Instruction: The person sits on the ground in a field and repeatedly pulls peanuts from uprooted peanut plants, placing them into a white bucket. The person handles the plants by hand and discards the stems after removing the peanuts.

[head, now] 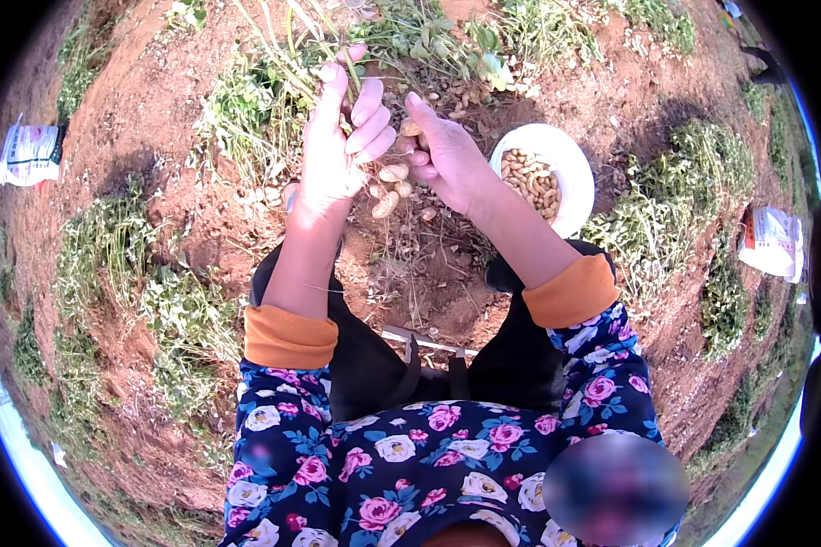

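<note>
My left hand (349, 130) is closed around the stems of an uprooted peanut plant (301, 41), whose stalks point away from me. From its root end several peanut pods (391, 184) dangle between my hands. My right hand (445, 154) has thumb and fingers pinched on pods (410, 130) beside the left hand; part of them is hidden by the fingers. Just right of that hand stands a white bucket (578, 161), holding many loose peanuts (532, 181). My right forearm partly overlaps its near side.
Pulled peanut plants lie in heaps at the left (185, 328), ahead (417, 34) and at the right (691, 171) on reddish soil. White printed sacks stand at far left (33, 154) and far right (773, 243). Loose pods and dry leaves litter the ground between my feet.
</note>
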The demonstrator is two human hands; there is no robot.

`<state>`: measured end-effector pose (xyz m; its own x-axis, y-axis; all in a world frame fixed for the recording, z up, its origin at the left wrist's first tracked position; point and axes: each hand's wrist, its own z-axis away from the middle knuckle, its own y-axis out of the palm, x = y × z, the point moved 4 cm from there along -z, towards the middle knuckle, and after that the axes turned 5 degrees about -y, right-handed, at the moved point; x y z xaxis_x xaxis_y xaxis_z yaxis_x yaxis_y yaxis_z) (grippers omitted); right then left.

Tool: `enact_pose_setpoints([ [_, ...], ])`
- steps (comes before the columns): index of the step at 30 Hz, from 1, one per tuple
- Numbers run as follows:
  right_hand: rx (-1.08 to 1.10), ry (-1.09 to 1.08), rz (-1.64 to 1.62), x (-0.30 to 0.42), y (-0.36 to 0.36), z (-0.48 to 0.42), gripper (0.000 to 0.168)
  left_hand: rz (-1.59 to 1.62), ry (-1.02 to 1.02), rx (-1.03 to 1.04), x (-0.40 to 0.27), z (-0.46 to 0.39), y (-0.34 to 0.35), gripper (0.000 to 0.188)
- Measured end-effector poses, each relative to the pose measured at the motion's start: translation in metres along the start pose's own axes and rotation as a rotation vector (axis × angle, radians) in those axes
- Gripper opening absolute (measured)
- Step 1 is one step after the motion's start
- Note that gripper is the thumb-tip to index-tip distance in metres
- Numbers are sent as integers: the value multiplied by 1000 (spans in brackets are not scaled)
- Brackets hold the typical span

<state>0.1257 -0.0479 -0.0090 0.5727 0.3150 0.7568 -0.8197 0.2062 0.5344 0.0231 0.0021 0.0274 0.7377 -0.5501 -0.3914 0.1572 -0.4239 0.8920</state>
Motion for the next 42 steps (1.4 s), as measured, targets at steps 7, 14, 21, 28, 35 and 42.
enact_pose_setpoints([
  [7, -99, 46, -106, 3, 2, 0, 33, 115, -9, 52, 6, -4, 2, 33],
  [14, -222, -136, -342, 36, -46, -24, 28, 20, 2, 27, -3, 3, 1, 34],
  [21, -325, -325, 609, 107, -71, 15, 18, -4, 32, 44, -17, 4, -1, 31],
  [28, -61, -361, 1310, 76, -57, 15, 33, 36, 25, 75, -16, 4, -5, 33],
  [35, 366, -337, 922, 29, -2, 15, 28, 33, -18, 15, -3, 1, -7, 34],
  [42, 194, -476, 881, 10, -13, 28, 27, -176, -82, -220, 5, 12, -19, 30],
])
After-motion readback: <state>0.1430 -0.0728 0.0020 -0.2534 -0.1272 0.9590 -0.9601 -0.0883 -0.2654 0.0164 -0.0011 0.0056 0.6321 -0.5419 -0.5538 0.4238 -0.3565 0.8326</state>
